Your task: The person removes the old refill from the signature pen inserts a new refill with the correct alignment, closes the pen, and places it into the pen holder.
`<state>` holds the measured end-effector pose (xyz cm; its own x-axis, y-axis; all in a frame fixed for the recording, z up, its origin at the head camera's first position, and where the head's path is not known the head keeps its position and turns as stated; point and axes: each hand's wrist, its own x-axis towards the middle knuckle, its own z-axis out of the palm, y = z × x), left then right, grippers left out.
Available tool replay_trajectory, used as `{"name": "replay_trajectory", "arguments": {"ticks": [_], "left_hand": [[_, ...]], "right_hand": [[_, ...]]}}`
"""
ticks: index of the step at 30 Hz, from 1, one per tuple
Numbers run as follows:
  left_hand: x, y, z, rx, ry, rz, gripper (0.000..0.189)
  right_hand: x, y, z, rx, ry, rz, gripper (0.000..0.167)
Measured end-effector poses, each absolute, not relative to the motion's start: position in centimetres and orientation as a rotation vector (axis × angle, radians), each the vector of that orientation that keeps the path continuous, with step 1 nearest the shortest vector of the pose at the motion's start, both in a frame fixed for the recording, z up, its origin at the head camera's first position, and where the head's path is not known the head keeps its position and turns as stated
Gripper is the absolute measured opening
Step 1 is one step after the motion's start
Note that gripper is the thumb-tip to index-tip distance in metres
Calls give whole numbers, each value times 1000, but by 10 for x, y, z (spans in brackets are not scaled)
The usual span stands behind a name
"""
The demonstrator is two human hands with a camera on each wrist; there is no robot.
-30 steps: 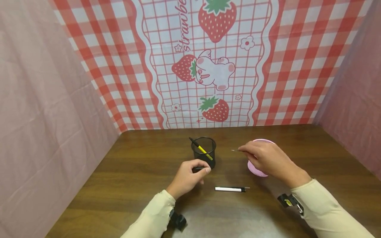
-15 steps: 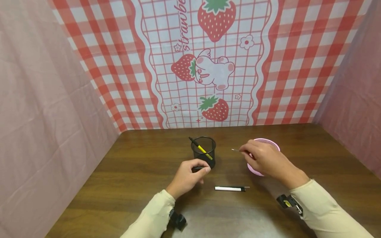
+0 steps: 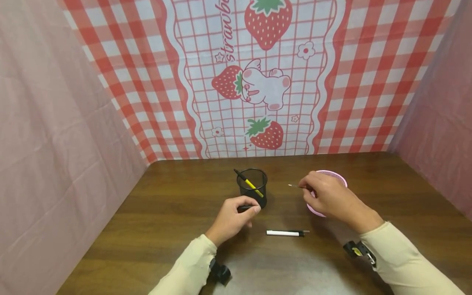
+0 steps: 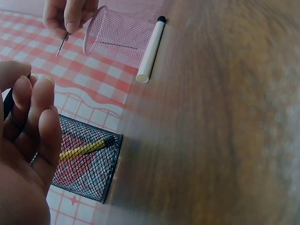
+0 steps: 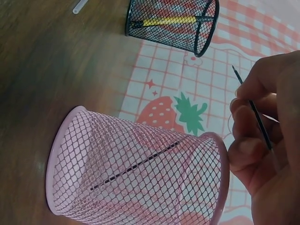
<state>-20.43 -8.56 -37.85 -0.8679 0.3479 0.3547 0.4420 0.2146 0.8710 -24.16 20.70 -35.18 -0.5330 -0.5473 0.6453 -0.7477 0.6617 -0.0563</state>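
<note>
My right hand [image 3: 328, 196] pinches a thin pen refill [image 5: 255, 112] with a metal tip, above and beside the rim of a pink mesh pen cup [image 5: 136, 164]. Through the mesh, a second dark thin refill [image 5: 136, 165] shows inside that cup. My left hand [image 3: 234, 217] grips a slim black pen-like piece [image 4: 8, 103], mostly hidden by the fingers. Just beyond this hand stands a black mesh pen cup [image 3: 253, 192] with a yellow and black pen [image 3: 251, 186] leaning in it. On the table between the hands lies a white pen barrel [image 3: 283, 233] with a black end.
A dark strip with a greyish tip lies along the barrel's far side. The wooden table [image 3: 162, 217] meets a red checked strawberry cloth [image 3: 265, 82] at the back. Pink cloth walls [image 3: 73, 135] close off both sides.
My right hand has shifted slightly to the right with the refill, whose tip has moved a little with it. My left hand keeps its place and its grip.
</note>
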Motion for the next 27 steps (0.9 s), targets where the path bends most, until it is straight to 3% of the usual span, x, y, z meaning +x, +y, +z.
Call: {"name": "replay_trajectory", "arguments": {"ticks": [27], "left_hand": [[-205,-85,-378,-790,-2397,-1773,6]], "right_hand": [[-235,195,-354,1116,-2312,416,11]]}}
